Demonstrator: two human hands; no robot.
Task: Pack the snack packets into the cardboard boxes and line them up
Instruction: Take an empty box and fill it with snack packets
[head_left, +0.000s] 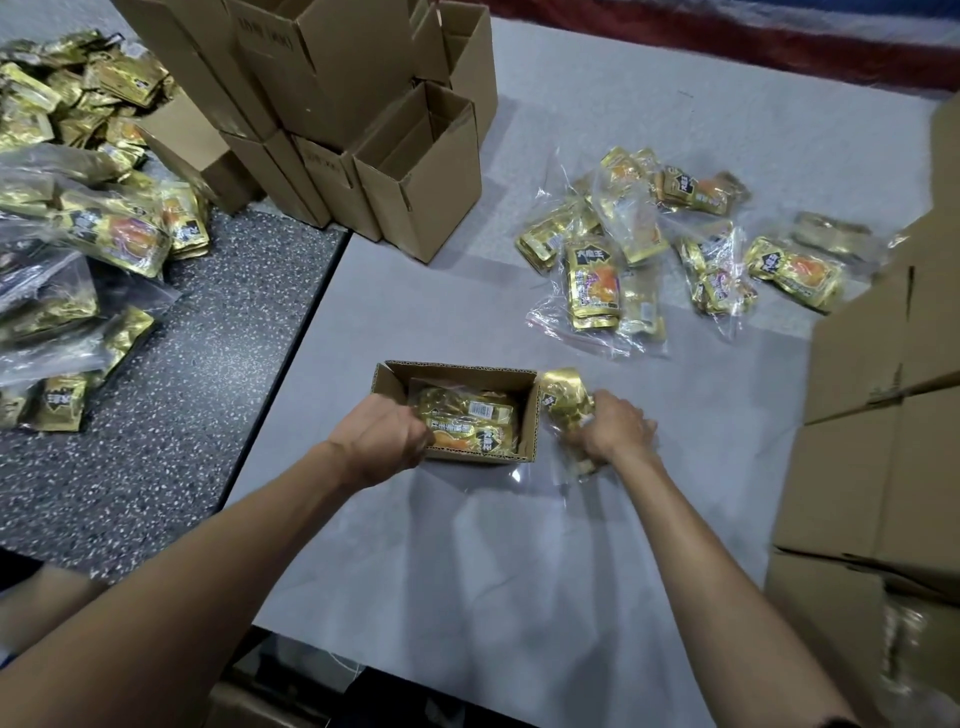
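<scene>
nearby, left hand (382, 436) gripping open box (457, 370), right hand (615, 428) clutching gold packet (563, 395), empty boxes (415, 171) stacked behind

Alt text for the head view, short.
A person's left hand holds a small open cardboard box containing gold snack packets, while the right hand grips another gold packet just outside it. More bagged packets and stacked boxes lie beyond.

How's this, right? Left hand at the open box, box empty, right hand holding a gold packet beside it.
Not empty: head view shows packets inside the box. Left hand at it, right hand holding a gold packet beside it: correct.
</scene>
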